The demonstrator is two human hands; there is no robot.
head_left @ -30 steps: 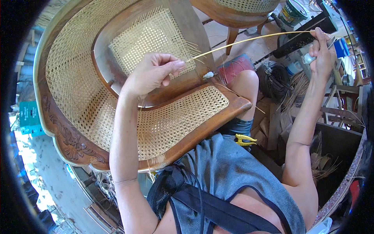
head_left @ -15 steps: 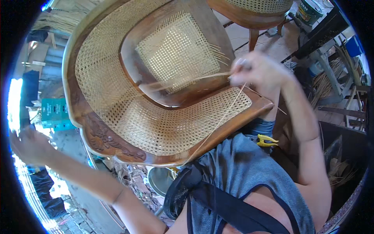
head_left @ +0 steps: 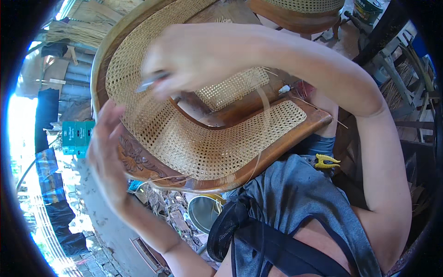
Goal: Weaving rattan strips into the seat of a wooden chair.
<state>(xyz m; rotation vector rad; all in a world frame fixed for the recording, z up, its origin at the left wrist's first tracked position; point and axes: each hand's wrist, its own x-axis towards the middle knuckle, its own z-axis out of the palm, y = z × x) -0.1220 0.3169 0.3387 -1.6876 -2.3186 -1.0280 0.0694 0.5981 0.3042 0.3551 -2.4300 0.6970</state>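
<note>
A curved wooden armchair frame [head_left: 258, 164] with woven cane panels [head_left: 198, 154] lies tilted across my lap, floral carving along its near left side. My right hand [head_left: 184, 57], blurred, reaches left above the chair, closed around a short metal tool [head_left: 151, 83]; its exact kind is smeared by motion. Beside the carved edge, my left hand [head_left: 105, 145] is raised with its fingers stretched apart. A loose pale cane strand [head_left: 266, 108] arcs across the near armrest panel. Part of the square seat weave [head_left: 237, 90] is hidden under my right forearm.
Yellow-handled pliers [head_left: 326, 161] rest by my lap. A bucket [head_left: 204, 213] stands below the chair among scraps. Another cane-seated wooden piece [head_left: 295, 16] is at the far side. Green crates [head_left: 76, 138] stand at left, and cane bundles [head_left: 80, 33] lie at far left.
My right hand has swept left across the chair from its right side, and the metal tool now shows. My left hand has come inward toward the carved edge. The cane strand has shifted.
</note>
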